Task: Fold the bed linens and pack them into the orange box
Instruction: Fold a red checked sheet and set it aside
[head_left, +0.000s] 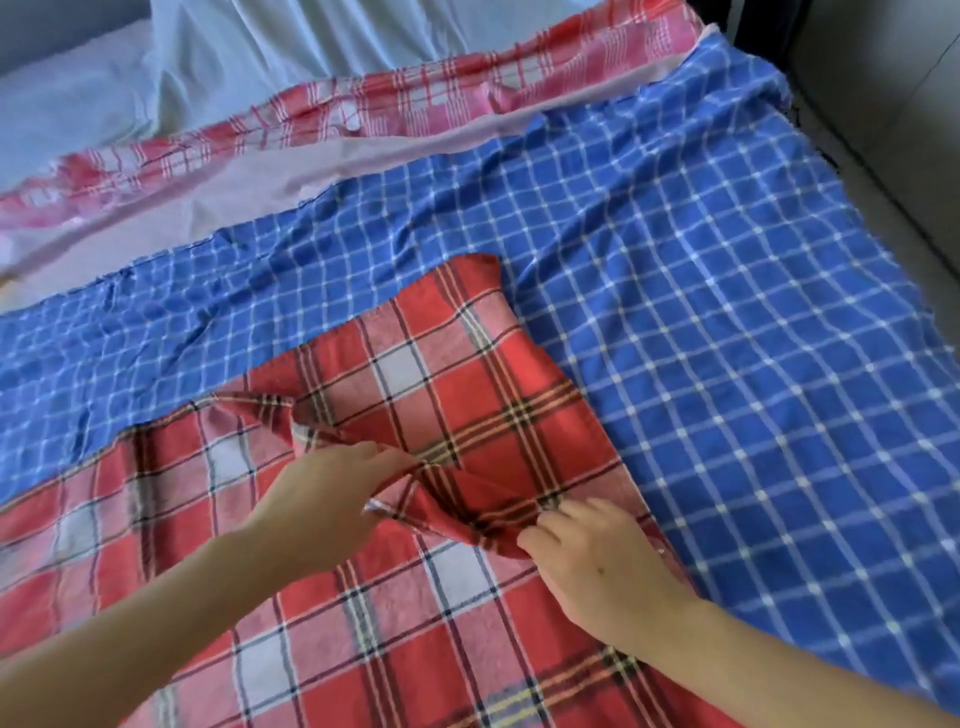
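Bed linens are seen layered flat on a bed. The red plaid cloth (467, 374) lies uppermost and nearest, spread over a blue checked sheet (727, 338). Beyond that a pale pink sheet (291, 176), a pink checked sheet (415, 98) and a light blue sheet (260, 47) are stacked toward the far side. The orange box is not in view. Both hands are on the red plaid cloth. The left hand (317, 499) pinches a raised ridge of it between thumb and fingers, and the right hand (592, 561) has its fingers curled into the other end of the same ridge. The ridge runs roughly left to right between the hands, lifted a little off the layer beneath. The cloth's free corner lies beyond the hands, away from the person and slightly right. Its long run extends toward the near left, under the left forearm. The left hand is judged marginally nearer that far corner and nearer the small turned-back flap just beside it. Folding appears to be at an early stage, with nothing packed. No brand, label or legible writing is seen on any fabric.
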